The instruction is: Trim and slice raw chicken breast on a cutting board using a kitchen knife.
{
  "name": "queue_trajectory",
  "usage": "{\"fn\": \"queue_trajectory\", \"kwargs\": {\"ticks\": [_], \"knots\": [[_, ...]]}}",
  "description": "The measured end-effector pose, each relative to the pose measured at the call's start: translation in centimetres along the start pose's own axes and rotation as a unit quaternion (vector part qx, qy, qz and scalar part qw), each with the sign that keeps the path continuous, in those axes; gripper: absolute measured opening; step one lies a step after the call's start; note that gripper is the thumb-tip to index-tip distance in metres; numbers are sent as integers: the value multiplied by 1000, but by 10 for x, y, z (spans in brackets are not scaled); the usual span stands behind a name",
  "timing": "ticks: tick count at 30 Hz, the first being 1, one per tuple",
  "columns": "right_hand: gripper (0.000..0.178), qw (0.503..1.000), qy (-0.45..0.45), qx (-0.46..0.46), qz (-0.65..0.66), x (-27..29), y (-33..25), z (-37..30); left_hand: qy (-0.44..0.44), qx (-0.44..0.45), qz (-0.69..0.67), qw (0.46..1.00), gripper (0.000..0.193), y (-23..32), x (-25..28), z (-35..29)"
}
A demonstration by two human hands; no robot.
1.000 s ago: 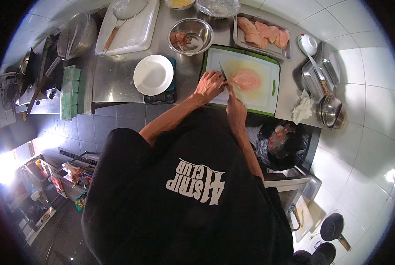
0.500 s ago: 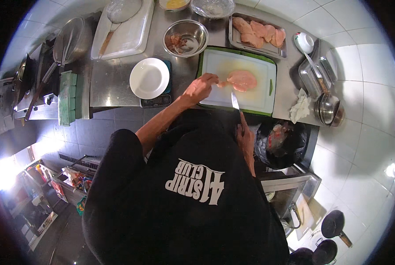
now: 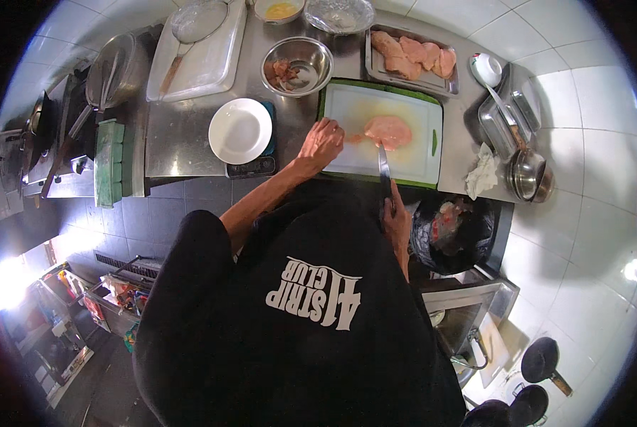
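Note:
A pale pink piece of raw chicken (image 3: 390,132) lies flat on a white cutting board (image 3: 418,165) with a green rim. From its left side a thin strip of chicken (image 3: 354,138) reaches to my left hand (image 3: 323,144), whose fingers are pinched together on its end over the board's left edge. My right hand (image 3: 398,219) grips a knife (image 3: 384,165) by its dark handle, just off the board's near edge. The blade points away from me, and its tip touches or lies very close to the chicken's near edge.
Behind the board stand a metal tray (image 3: 436,84) of chicken pieces and a steel bowl (image 3: 323,65) with meat scraps. Leftward, a white bowl (image 3: 240,131) sits on a scale (image 3: 251,168). Metal pans (image 3: 526,174) and a crumpled cloth (image 3: 482,172) are rightward; a black-lined bin (image 3: 468,249) stands below.
My left hand has drawn slightly left and down, its fingers more curled. The knife has turned more upright, its tip nearer the chicken's edge.

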State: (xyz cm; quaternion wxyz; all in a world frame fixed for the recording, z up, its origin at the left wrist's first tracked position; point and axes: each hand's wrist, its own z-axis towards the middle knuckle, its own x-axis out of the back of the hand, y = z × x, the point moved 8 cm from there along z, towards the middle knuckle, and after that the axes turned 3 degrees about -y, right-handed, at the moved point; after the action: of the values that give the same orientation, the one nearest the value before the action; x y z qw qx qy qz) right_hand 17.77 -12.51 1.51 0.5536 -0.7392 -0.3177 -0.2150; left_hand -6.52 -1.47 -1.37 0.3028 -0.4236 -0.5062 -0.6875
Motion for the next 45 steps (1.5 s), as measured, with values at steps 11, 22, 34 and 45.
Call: {"fn": "queue_trajectory", "kwargs": {"ticks": [11, 22, 34, 45], "knots": [[57, 998, 38, 58, -2, 4, -1, -2, -28, -130, 37, 990, 35, 36, -15, 20], [54, 997, 33, 66, -6, 7, -3, 0, -40, -95, -4, 995, 24, 28, -26, 20], [55, 997, 50, 64, 10, 22, -10, -5, 51, 123, -279, 951, 25, -129, 108, 76], [52, 998, 56, 1, 2, 25, 6, -8, -1, 22, -265, 964, 29, -33, 67, 94]]}}
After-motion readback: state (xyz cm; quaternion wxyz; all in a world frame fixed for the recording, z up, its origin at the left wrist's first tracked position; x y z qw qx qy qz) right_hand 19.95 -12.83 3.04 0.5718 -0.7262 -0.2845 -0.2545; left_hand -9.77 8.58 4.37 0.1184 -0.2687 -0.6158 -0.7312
